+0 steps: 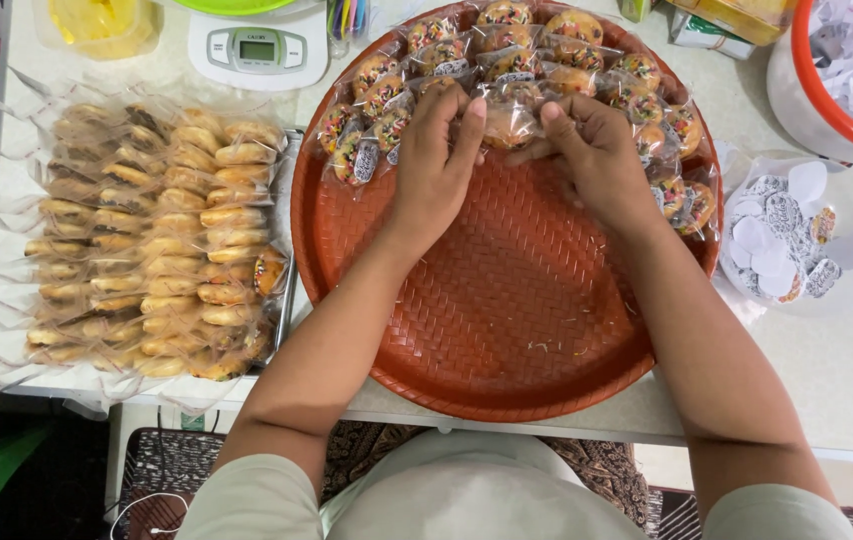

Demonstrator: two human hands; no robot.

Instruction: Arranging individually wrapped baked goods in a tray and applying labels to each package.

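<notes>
A large round reddish-brown woven tray [517,330] lies on the table in front of me. Along its far rim sit several clear-wrapped sprinkle-topped pastries [537,45]. Both hands meet at the tray's far middle on one wrapped pastry [509,122]. My left hand [437,165] presses its left side with fingers extended. My right hand [597,155] pinches its right edge. To the left, a metal tray [290,300] holds several rows of wrapped pastries [157,240].
A white kitchen scale [257,48] stands at the far edge. A yellow container [102,25] is at far left. A pile of round stickers on white backing [782,235] lies right of the tray. An orange-rimmed tub [847,130] of paper scraps is at far right.
</notes>
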